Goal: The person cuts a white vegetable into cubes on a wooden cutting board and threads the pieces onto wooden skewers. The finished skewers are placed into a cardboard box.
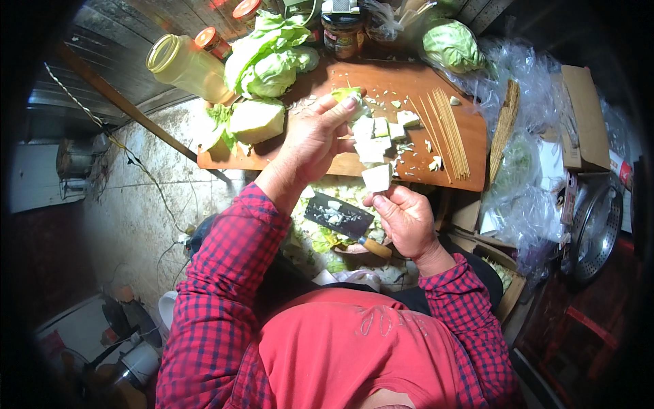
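My left hand (327, 122) is over the wooden cutting board (327, 164), pinching a yellow-green cabbage piece (347, 93) between thumb and fingers. Below that piece, pale cabbage chunks (377, 178) line up toward my right hand (406, 217), whose thumb and fingertips close at the lowest chunk. They look threaded on a thin skewer, mostly hidden by the chunks. Loose cabbage cubes (396, 131) lie beside this row on the board. Several bamboo skewers (449, 135) rest at the board's right. A cleaver (340, 214) with a wooden handle lies below on cabbage scraps.
A cut cabbage block (257, 121) and leafy cabbage (268, 61) sit at the board's left, by a yellowish plastic jar (191, 69). A whole cabbage (452, 46) stands back right. Plastic bags (521, 153), a cardboard box (585, 117) and a metal strainer (597, 232) crowd the right.
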A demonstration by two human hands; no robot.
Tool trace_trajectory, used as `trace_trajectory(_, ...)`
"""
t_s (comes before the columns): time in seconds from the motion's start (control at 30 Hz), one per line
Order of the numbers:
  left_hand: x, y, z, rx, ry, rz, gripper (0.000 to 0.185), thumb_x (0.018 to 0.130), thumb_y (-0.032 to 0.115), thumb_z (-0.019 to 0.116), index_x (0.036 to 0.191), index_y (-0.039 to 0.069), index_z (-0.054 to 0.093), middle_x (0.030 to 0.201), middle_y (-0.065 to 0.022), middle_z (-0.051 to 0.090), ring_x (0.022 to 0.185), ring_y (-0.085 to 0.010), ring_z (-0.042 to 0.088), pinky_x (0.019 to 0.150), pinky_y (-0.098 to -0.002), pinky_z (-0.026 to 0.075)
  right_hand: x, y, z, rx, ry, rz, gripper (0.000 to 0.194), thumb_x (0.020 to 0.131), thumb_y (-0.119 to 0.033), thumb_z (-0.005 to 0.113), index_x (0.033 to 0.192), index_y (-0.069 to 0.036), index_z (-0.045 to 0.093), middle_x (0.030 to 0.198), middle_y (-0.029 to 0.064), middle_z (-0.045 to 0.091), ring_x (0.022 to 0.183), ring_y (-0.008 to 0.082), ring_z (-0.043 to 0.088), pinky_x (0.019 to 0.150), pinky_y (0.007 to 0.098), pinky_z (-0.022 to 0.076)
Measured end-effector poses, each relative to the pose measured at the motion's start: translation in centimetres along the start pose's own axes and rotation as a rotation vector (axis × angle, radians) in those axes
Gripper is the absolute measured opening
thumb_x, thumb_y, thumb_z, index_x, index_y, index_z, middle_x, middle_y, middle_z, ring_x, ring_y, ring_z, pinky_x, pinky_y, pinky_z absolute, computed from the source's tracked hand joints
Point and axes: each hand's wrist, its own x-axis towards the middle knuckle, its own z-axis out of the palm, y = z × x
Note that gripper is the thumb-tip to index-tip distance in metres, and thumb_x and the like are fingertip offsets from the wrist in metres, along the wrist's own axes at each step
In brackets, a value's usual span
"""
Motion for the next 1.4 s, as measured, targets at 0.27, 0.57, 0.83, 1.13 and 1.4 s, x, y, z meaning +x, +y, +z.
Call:
trace_trajectory(0.27,-0.2,-0.7,0.3,-0.076,0.105,0.038,0.034,0.095,0.033,0.060,0.121,0.012,0.053,0.095,0.0039,0.058,0.082,-0.0093,0.058,0.068,-0.0273,0.051,1.6,0.3,0.0,-0.004,0.066,-0.071,0.021,0.099,-0.016,0.054,0.097,0.002,0.064,0.061,-0.0066,0.046,0.046,0.0004,0.035,0.043,0.0189,0.0246)
trace_trajectory(0.57,-1.0,-1.5,0.6,-0.041,-0.016,-0.129,0.014,0.089,0.013,0.058,0.103,0.012,0.053,0.093,-0.0003,0.060,0.078,-0.0140,0.062,0.072,-0.0312,0.053,1.6,0.7,-0.3,-0.066,0.096,-0.017,0.026,0.100,-0.023,0.054,0.097,0.000,0.065,0.062,-0.0037,0.051,0.049,0.0022,0.041,0.045,0.0194,0.0315)
trace_trajectory(0.83,-0.5,-0.2,-1.6,-0.055,0.167,0.060,0.017,0.085,0.009,0.057,0.103,0.009,0.057,0.087,0.0006,0.059,0.063,-0.0088,0.053,0.056,-0.0239,0.051,3.3,5.2,-1.6,0.069,0.147,0.136,0.035,0.102,-0.033,0.049,0.098,-0.001,0.063,0.061,0.0033,0.057,0.047,0.0080,0.052,0.044,0.0191,0.0391)
trace_trajectory(1.13,-2.6,-0.2,-3.4,-0.034,0.162,0.148,0.038,0.085,0.009,0.060,0.122,0.008,0.052,0.101,-0.0018,0.058,0.083,-0.0111,0.057,0.067,-0.0270,0.052,0.1,14.9,-1.8,-1.286,-0.067,0.279,0.042,0.079,-0.028,0.067,0.115,-0.005,0.060,0.111,0.0208,0.064,0.106,0.0372,0.061,0.090,0.0442,0.0492)
trace_trajectory(1.4,-7.3,-0.9,-4.7,-0.110,0.073,0.203,0.036,0.085,0.002,0.058,0.119,0.009,0.052,0.103,-0.0020,0.058,0.088,-0.0137,0.060,0.075,-0.0334,0.054,-1.6,20.2,-2.5,-1.401,-0.126,0.185,0.027,0.077,-0.019,0.065,0.100,-0.005,0.061,0.106,0.0201,0.064,0.105,0.0385,0.061,0.088,0.0466,0.0496)
